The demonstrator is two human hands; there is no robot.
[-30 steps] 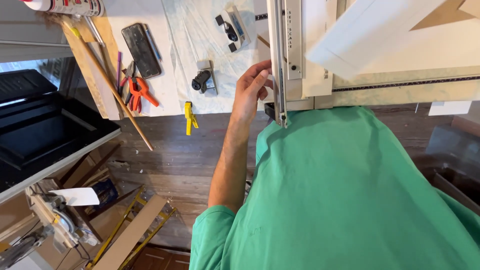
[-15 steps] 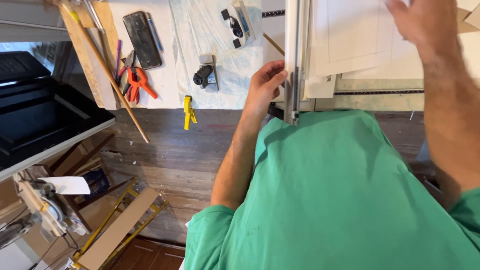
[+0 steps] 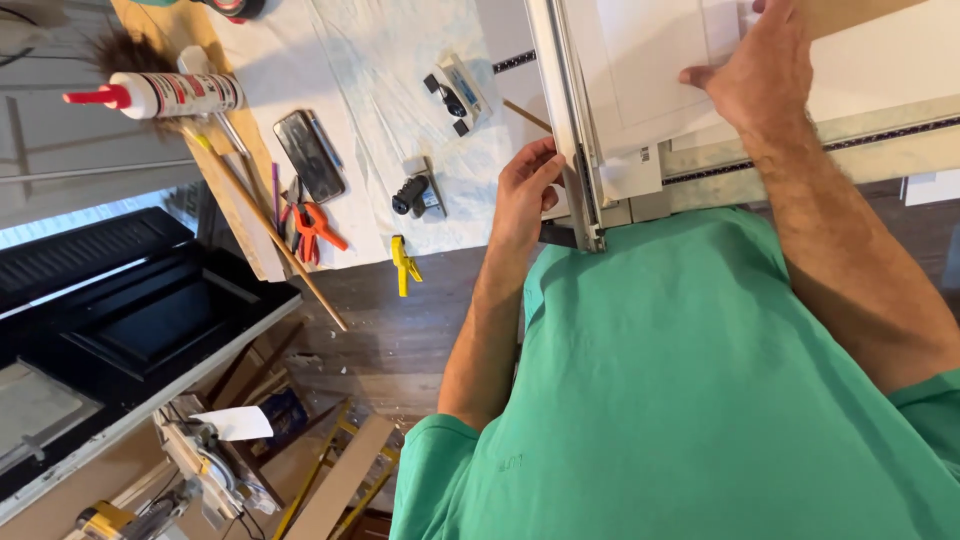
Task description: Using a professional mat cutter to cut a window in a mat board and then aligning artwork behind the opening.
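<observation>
Your left hand [image 3: 525, 190] has its fingers wrapped round the metal rail [image 3: 568, 120] at the bench [image 3: 360, 60] edge, right hand [image 3: 760, 75] pressed flat, fingers spread, on the white panel [image 3: 650, 60] (yellow clamp [image 3: 404, 265] nearby).

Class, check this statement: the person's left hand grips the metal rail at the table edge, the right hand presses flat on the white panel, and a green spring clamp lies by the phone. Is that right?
One detail is wrong: the spring clamp beside the phone is orange, not green. The head view shows it. The rest stands: the left hand grips the metal rail and the right hand presses on the white panel.
</observation>
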